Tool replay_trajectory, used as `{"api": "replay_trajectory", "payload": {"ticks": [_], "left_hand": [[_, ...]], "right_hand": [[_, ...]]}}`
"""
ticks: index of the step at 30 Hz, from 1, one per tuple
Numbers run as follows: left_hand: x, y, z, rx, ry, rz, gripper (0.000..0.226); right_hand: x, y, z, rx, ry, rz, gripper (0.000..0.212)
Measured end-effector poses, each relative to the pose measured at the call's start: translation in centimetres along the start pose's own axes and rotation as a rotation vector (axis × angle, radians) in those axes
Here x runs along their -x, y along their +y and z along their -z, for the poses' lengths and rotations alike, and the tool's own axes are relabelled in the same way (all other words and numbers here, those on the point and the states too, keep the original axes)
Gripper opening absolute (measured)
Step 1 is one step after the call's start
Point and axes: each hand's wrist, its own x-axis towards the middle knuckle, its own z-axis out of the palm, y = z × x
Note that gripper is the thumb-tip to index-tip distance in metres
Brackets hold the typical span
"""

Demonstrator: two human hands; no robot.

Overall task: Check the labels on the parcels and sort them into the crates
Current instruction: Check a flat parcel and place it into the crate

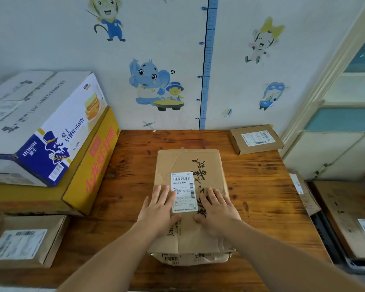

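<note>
A worn brown cardboard parcel (188,163) lies flat in the middle of the wooden table (261,186), with black brush writing on top. A white shipping label (182,182) with a barcode is stuck on its top face. My left hand (158,207) rests flat on the parcel just left of the label, fingers straight. My right hand (217,209) rests flat on the parcel to the right of the label, fingers straight and spread.
A small flat labelled parcel (256,139) lies at the table's back right corner. A white and blue box (36,123) sits on a yellow box (89,171) at the left. Another labelled parcel (23,241) lies front left. A crate holding parcels (346,220) stands low on the right.
</note>
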Motion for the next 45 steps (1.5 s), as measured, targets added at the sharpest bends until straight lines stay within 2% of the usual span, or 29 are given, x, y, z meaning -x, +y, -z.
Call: {"api": "replay_trajectory", "payload": {"ticks": [2, 5, 8, 10, 11, 14, 15, 19, 21, 25, 29, 33, 37, 43, 45], "left_hand": [[0.4, 0.2, 0.0, 0.011, 0.005, 0.004, 0.074], [1.5, 0.4, -0.5, 0.042, 0.033, -0.014, 0.069], [3.3, 0.2, -1.3, 0.073, 0.043, -0.017, 0.071], [4.3, 0.1, -1.9, 0.123, 0.038, -0.003, 0.074], [4.7, -0.1, -2.1, 0.161, 0.028, 0.007, 0.076], [5.6, -0.2, -3.0, 0.296, -0.002, 0.005, 0.085], [5.9, -0.2, -3.2, 0.329, -0.002, -0.008, 0.09], [6.8, -0.7, -3.7, 0.388, -0.013, -0.047, 0.116], [6.9, -1.0, -3.7, 0.391, -0.01, -0.05, 0.118], [7.1, -1.2, -3.3, 0.401, 0.026, -0.048, 0.111], [7.6, -1.9, -1.2, 0.439, 0.086, -0.058, 0.103], [8.1, -2.7, 3.0, 0.494, 0.226, -0.052, 0.084], [8.4, -2.7, 7.5, 0.543, 0.357, 0.002, 0.065], [9.2, -2.7, 13.4, 0.598, 0.481, 0.051, 0.038], [9.3, -2.8, 14.9, 0.597, 0.516, 0.081, 0.035]], "right_hand": [[0.3, 0.0, 0.0, 0.003, 0.012, 0.001, 0.079], [1.1, 0.7, -0.3, -0.016, 0.043, 0.0, 0.101], [3.0, 1.4, -1.3, -0.049, 0.089, -0.011, 0.098], [4.3, 1.8, -2.1, -0.087, 0.078, -0.035, 0.106], [4.7, 1.9, -2.3, -0.111, 0.062, -0.056, 0.106], [5.7, 1.8, -3.4, -0.241, 0.019, -0.125, 0.083], [5.9, 1.7, -3.7, -0.291, 0.018, -0.143, 0.081], [6.5, 1.2, -4.5, -0.468, 0.021, -0.212, 0.085], [6.7, 1.1, -4.4, -0.518, 0.036, -0.213, 0.088], [7.1, 0.9, -3.5, -0.582, 0.102, -0.204, 0.09], [7.8, 1.2, -1.6, -0.584, 0.216, -0.188, 0.081], [8.9, 1.5, 1.1, -0.687, 0.406, -0.18, 0.065], [9.4, 1.1, 4.3, -0.839, 0.526, -0.163, 0.067], [9.7, 0.9, 9.6, -0.933, 0.658, -0.155, 0.063], [9.7, 1.0, 11.3, -0.931, 0.682, -0.154, 0.062]]}}
